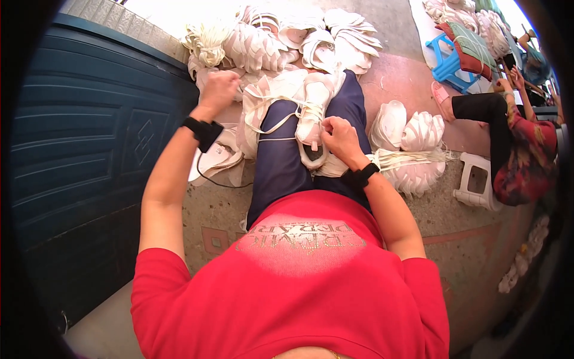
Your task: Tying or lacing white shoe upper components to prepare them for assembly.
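A white shoe upper [309, 128] lies across my thighs, its toe pointing away and its opening toward me. A small pink tab shows at the tongue. Pale shoelaces [276, 127] run from its eyelets and loop out to the left over my leg. My right hand [339, 140] is closed at the upper's right edge, fingertips pinched against it. Raised to the left, my left hand [220, 91] is curled closed and slightly blurred; what its fingers hold is hidden. More white uppers [254, 107] lie beside my left knee.
Bundles of white shoe parts [263, 48] are heaped beyond my knees, with more bundles [412, 143] on the floor at right. A dark blue panelled door [89, 131] stands close on the left. At right are a white stool [475, 182], a blue stool [445, 60] and a seated person [526, 149].
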A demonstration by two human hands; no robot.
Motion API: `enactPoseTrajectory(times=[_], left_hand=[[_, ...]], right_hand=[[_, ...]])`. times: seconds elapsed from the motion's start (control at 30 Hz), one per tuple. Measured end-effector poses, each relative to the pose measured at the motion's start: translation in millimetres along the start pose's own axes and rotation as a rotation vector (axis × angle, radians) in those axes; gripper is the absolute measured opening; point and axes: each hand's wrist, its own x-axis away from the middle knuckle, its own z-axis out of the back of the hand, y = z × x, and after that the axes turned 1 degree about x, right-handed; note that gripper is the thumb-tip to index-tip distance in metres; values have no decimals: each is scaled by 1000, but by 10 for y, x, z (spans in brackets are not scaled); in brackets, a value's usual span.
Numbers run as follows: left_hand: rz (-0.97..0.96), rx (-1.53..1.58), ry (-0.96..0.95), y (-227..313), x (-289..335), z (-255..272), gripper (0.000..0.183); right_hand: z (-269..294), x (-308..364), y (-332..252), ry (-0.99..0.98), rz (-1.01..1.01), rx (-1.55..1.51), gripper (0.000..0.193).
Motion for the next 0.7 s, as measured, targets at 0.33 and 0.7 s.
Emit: enactPoseTrajectory(times=[0.33, 0.7], left_hand=[[-260, 158, -282, 1068, 158, -731, 23], [-333, 23, -326, 1173, 91, -822, 15]], right_hand=[[19, -8, -13, 42, 77, 349, 19], [144, -127, -24, -182, 282, 260, 26]])
